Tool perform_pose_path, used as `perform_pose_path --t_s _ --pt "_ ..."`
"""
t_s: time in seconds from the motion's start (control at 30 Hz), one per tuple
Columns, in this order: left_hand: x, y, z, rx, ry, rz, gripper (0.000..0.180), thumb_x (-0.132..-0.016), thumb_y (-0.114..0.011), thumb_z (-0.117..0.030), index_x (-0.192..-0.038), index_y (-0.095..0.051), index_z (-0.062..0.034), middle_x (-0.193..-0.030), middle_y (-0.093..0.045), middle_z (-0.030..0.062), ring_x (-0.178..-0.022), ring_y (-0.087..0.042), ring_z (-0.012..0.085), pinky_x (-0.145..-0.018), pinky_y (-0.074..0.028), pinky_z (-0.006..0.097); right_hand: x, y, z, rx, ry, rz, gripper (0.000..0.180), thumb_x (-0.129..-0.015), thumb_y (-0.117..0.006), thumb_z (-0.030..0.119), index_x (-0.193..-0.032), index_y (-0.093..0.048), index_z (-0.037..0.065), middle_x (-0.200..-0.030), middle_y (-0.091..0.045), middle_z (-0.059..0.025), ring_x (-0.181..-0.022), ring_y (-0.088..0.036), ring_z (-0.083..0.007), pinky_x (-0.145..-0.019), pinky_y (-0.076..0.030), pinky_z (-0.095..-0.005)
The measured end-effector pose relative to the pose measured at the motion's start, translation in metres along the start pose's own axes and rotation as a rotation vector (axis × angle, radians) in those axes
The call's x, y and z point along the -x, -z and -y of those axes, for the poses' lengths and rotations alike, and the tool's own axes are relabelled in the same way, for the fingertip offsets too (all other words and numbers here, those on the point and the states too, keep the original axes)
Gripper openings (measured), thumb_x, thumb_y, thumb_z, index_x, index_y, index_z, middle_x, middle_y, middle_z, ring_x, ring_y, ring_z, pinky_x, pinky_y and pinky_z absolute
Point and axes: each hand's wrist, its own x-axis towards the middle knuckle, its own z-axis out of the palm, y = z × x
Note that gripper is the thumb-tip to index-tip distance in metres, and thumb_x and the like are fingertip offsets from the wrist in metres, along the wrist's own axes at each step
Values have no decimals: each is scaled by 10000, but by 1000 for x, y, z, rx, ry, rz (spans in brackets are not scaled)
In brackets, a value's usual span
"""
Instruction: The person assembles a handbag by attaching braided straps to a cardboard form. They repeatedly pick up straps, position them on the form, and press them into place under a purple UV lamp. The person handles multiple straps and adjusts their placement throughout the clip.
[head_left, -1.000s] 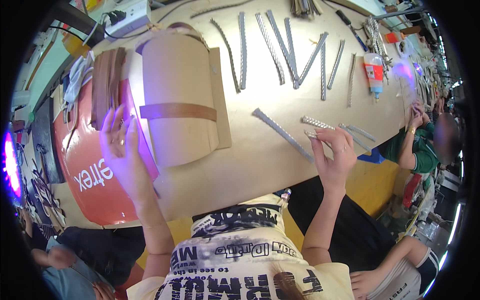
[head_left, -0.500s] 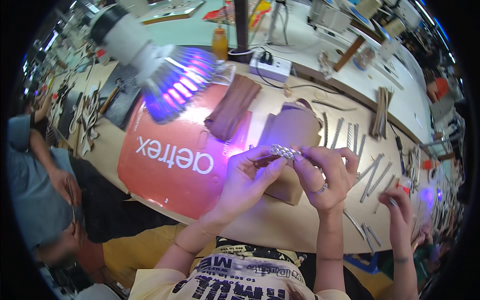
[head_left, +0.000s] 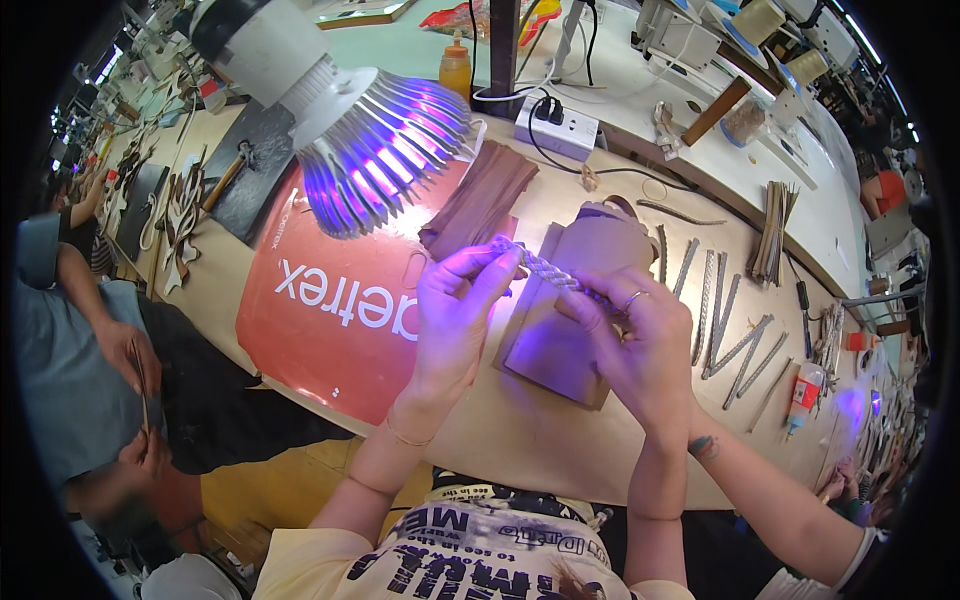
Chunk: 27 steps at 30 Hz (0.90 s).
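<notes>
A braided strap (head_left: 548, 271), pale and silvery, is stretched between my two hands above the table, under the purple light of a lamp. My left hand (head_left: 455, 305) pinches its upper left end between thumb and fingertips. Around its lower right part, my right hand (head_left: 640, 345), with a ring on it, is closed; the strap's far end is hidden in that hand. Below them lies a stack of flat brown pieces (head_left: 545, 350). Several more braided strips (head_left: 703, 305) are spread on the table to the right.
A finned lamp (head_left: 370, 150) hangs close at upper left. Beneath it are a red printed sheet (head_left: 310, 350) and folded brown leather (head_left: 480, 205). A power strip (head_left: 570, 135) sits behind. Another person's forearm (head_left: 770, 490) reaches in from the right; a glue bottle (head_left: 803, 395) stands nearby.
Both hands have moved, drawing apart, so more of the strap shows between them. The other person's arm on the right has swung inward toward my right wrist. The lamp appears lower and further right.
</notes>
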Motion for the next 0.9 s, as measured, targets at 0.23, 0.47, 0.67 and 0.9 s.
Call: perform_pose_path --t_s 0.23,0.47,0.67,0.9 --pt "12 -5 -10 39 -214 175 234 -874 -652 30 -1107 -629 28 -1021 -679 102 -936 -639 137 -887 -502 276 2 22 9 188 293 -260 246 -741 -757 -14 -973 -716 55 -828 -644 -72 -741 -580 -205 -659 -438 -307" --pt "25 -4 10 -291 16 131 216 -984 -536 -100 -1157 -601 13 -1082 -661 88 -952 -617 122 -839 -496 265 63 28 41 186 273 -194 332 -710 -732 130 -1041 -711 125 -807 -614 -7 -659 -605 -164 -583 -455 -295" --pt "43 -6 29 -276 213 219 256 -995 -522 -112 -1215 -559 13 -1104 -660 113 -949 -637 135 -798 -498 247 97 5 32 -151 66 51 245 -819 -695 186 -1055 -682 126 -810 -585 -25 -629 -618 -190 -550 -503 -308" --pt "42 -18 29 -267 259 203 309 -997 -520 -128 -1264 -501 27 -1101 -660 154 -962 -655 169 -790 -534 263 114 2 16 -309 -24 122 143 -852 -710 122 -985 -692 76 -804 -636 -59 -653 -633 -221 -564 -497 -314"
